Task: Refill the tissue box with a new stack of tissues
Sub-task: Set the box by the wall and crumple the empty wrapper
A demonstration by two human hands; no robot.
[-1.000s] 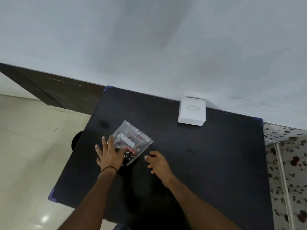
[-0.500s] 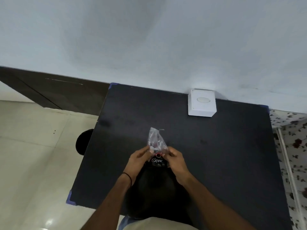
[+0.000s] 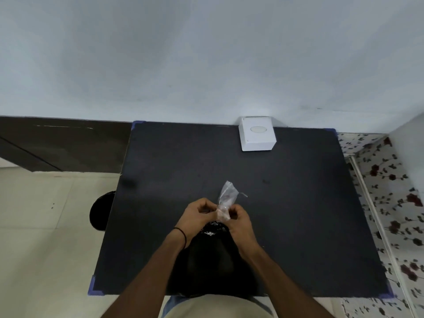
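Observation:
A white tissue box [image 3: 257, 134] with an oval slot on top stands at the far edge of the black table [image 3: 174, 171], against the wall. Over the table's near middle, my left hand [image 3: 197, 214] and my right hand [image 3: 238, 220] both pinch a clear plastic tissue packet [image 3: 226, 198]. The packet stands on end between the fingertips, its top sticking up above my hands. Its lower part is dark and glossy, and is partly hidden by my fingers. The tissue box is well beyond my hands, to the right.
A pale wall rises right behind the table. Tiled floor and a round dark stool [image 3: 101, 212] lie to the left. A floral-patterned surface [image 3: 390, 203] borders the table on the right. Blue tape marks the table corners.
The packet lay flat on the table's left part under my left hand. Both hands have since lifted it and hold it upright at the near middle. The camera view has shifted.

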